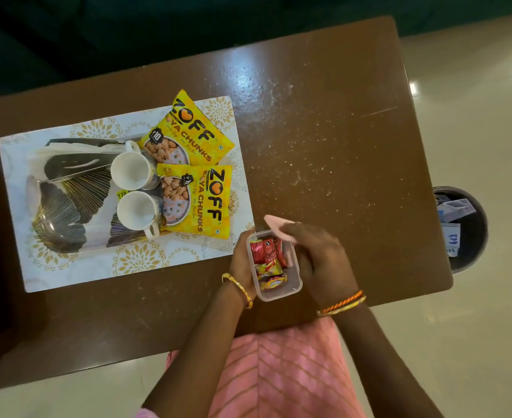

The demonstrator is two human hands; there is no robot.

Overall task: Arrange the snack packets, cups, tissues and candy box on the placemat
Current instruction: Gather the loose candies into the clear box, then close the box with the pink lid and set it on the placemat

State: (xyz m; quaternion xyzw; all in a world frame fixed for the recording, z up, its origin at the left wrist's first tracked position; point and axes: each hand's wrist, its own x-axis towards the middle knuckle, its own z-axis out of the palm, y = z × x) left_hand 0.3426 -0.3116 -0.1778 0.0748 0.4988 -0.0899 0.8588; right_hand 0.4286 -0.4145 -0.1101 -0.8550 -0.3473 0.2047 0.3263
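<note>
Glossy speckled brown table (pixel 324 140), clear plastic candy box (pixel 293 289), shiny foil snack packets (pixel 199 203), glazed cups (pixel 131 171)

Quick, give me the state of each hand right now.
Left hand: closed on the side of the candy box.
Right hand: fingers closed on the pink lid, held over the box.

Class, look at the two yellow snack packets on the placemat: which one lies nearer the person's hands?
The lower soya chunks packet, lying beside the nearer white cup. The other packet sits tilted at the placemat's far edge.
</note>
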